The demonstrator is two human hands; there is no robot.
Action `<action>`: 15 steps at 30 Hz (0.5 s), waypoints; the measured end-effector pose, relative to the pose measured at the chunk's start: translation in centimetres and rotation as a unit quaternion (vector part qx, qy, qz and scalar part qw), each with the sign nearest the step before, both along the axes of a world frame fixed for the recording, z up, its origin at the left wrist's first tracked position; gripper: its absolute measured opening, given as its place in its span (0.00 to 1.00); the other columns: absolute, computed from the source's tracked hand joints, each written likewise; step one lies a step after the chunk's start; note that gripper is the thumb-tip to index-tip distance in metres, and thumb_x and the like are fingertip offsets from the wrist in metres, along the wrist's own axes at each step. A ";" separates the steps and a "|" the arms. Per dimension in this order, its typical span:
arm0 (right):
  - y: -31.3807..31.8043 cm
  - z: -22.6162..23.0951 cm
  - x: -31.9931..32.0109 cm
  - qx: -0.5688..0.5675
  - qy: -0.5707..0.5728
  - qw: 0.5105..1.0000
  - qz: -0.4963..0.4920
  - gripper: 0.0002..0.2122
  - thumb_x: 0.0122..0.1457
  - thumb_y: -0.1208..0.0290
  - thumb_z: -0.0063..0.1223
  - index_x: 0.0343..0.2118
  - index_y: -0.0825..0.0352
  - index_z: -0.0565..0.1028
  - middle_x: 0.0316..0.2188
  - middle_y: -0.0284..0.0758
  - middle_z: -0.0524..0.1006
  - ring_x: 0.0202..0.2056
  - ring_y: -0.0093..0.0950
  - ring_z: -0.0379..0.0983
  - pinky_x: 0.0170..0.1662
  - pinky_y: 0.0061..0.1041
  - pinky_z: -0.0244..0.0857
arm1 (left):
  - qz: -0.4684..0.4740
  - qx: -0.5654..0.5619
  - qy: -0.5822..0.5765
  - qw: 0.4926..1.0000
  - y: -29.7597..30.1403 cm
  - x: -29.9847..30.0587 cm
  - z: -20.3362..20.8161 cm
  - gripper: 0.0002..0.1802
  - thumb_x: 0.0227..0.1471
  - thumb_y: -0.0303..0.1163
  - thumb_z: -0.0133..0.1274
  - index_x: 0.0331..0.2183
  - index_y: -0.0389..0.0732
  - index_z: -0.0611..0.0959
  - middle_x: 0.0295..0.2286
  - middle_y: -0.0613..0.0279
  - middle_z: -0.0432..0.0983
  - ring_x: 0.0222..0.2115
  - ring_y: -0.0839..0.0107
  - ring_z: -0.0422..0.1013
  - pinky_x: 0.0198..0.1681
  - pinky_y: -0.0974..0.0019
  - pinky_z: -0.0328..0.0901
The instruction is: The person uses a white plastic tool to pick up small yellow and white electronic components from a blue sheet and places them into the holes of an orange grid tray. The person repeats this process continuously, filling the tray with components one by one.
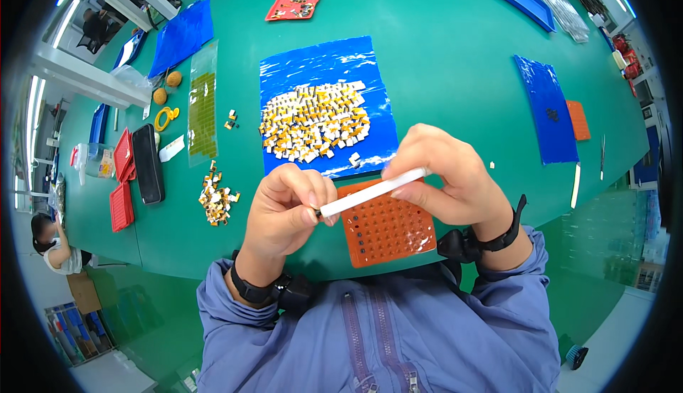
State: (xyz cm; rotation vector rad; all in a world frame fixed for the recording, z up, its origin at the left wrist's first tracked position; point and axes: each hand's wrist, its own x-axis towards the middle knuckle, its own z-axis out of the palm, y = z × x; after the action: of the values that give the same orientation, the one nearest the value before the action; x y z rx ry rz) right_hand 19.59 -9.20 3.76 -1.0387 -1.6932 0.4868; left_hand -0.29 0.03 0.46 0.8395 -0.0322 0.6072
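Observation:
My right hand [445,172] grips a slim white stick [371,193] between thumb and fingers, holding it aslant in front of me. At the stick's lower left end, my left hand [284,208] pinches a tiny dark piece [318,214], mostly hidden by the fingertips. Beneath both hands lies an orange tray [395,240] with rows of small holes; several black pieces sit along its left side. Just beyond, a blue sheet [320,59] bears a heap of small white and yellow parts [316,119].
A smaller pile of such parts [217,197] lies to the left, near a black case [149,162] and red trays [122,208]. Farther back is a red tray [294,4] with metal pieces. A blue mat [546,108] and tweezers [602,157] lie right. A person [60,247] sits far left.

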 end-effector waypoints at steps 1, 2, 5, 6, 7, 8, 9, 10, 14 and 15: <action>-0.1 0.0 0.1 -0.009 -0.012 1.000 0.001 0.06 0.46 0.79 0.53 0.28 0.70 0.71 0.22 0.34 0.69 0.24 0.28 0.65 0.26 0.24 0.60 | -0.001 0.002 0.001 1.000 0.0 0.0 0.0 0.06 0.45 0.24 0.52 0.25 0.40 0.70 0.21 0.61 0.68 0.24 0.70 0.66 0.29 0.69 0.61; -0.2 0.0 0.3 -0.017 -0.024 1.000 0.002 0.06 0.46 0.79 0.53 0.28 0.70 0.71 0.21 0.34 0.69 0.24 0.28 0.65 0.26 0.24 0.60 | -0.001 0.004 0.003 1.000 0.1 0.0 0.1 0.06 0.45 0.24 0.52 0.25 0.40 0.70 0.21 0.61 0.68 0.24 0.70 0.66 0.29 0.69 0.61; -0.1 0.2 -0.1 -0.009 -0.007 1.000 -0.015 0.05 0.46 0.78 0.53 0.28 0.69 0.71 0.21 0.35 0.68 0.23 0.28 0.66 0.26 0.23 0.60 | -0.006 0.003 -0.002 1.000 -0.1 0.1 0.1 0.05 0.46 0.25 0.51 0.25 0.40 0.70 0.21 0.62 0.67 0.24 0.70 0.66 0.29 0.69 0.61; 0.0 0.3 -0.3 -0.001 0.007 1.000 -0.025 0.05 0.47 0.78 0.52 0.27 0.69 0.71 0.21 0.35 0.68 0.23 0.28 0.66 0.25 0.23 0.60 | -0.002 0.003 0.001 1.000 -0.1 0.1 0.0 0.05 0.46 0.25 0.51 0.25 0.40 0.70 0.21 0.62 0.67 0.24 0.70 0.66 0.29 0.69 0.61; -0.1 0.2 -0.2 -0.011 0.006 1.000 -0.020 0.04 0.47 0.78 0.52 0.27 0.69 0.71 0.21 0.35 0.69 0.23 0.28 0.66 0.25 0.23 0.60 | 0.001 0.002 0.003 1.000 0.0 0.0 -0.1 0.05 0.46 0.25 0.51 0.25 0.40 0.70 0.21 0.62 0.67 0.24 0.70 0.66 0.29 0.69 0.61; -0.2 0.1 -0.2 -0.021 0.004 1.000 -0.015 0.04 0.47 0.78 0.52 0.26 0.70 0.72 0.21 0.35 0.69 0.23 0.28 0.66 0.25 0.23 0.60 | 0.005 0.001 0.005 1.000 0.0 -0.1 -0.1 0.05 0.46 0.25 0.51 0.25 0.40 0.70 0.21 0.62 0.67 0.24 0.70 0.65 0.29 0.69 0.61; -0.3 0.0 -0.1 -0.031 0.002 0.999 -0.009 0.03 0.47 0.78 0.52 0.26 0.70 0.72 0.20 0.35 0.69 0.22 0.28 0.66 0.25 0.23 0.60 | 0.006 0.006 0.006 1.000 0.0 -0.1 -0.1 0.05 0.46 0.25 0.51 0.25 0.39 0.70 0.21 0.62 0.67 0.24 0.70 0.65 0.29 0.69 0.60; -0.3 0.2 0.1 -0.052 -0.010 0.999 -0.003 0.03 0.47 0.78 0.52 0.26 0.70 0.72 0.20 0.35 0.69 0.22 0.28 0.67 0.24 0.24 0.60 | 0.006 0.011 0.007 1.000 0.0 -0.1 -0.1 0.05 0.46 0.24 0.51 0.26 0.39 0.70 0.21 0.62 0.67 0.24 0.71 0.65 0.29 0.69 0.60; -0.5 0.7 0.4 -0.093 -0.021 0.995 0.014 0.03 0.48 0.78 0.52 0.25 0.70 0.72 0.18 0.34 0.71 0.20 0.26 0.68 0.23 0.23 0.61 | 0.015 0.032 0.024 0.999 0.1 -0.1 0.2 0.05 0.46 0.24 0.51 0.26 0.39 0.70 0.21 0.63 0.66 0.25 0.71 0.65 0.28 0.69 0.59; -0.4 0.6 0.4 -0.093 -0.015 0.995 0.017 0.03 0.47 0.78 0.52 0.25 0.70 0.73 0.17 0.34 0.71 0.20 0.26 0.68 0.23 0.23 0.61 | 0.024 0.034 0.023 0.999 0.1 -0.1 0.2 0.05 0.46 0.24 0.51 0.26 0.39 0.70 0.22 0.63 0.66 0.25 0.71 0.65 0.29 0.70 0.60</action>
State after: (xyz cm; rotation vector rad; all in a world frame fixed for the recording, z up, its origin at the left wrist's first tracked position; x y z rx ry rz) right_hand 19.99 -9.64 4.34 -1.1578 -1.7189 0.6628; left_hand -0.43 0.10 0.68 0.9216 0.0097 0.6352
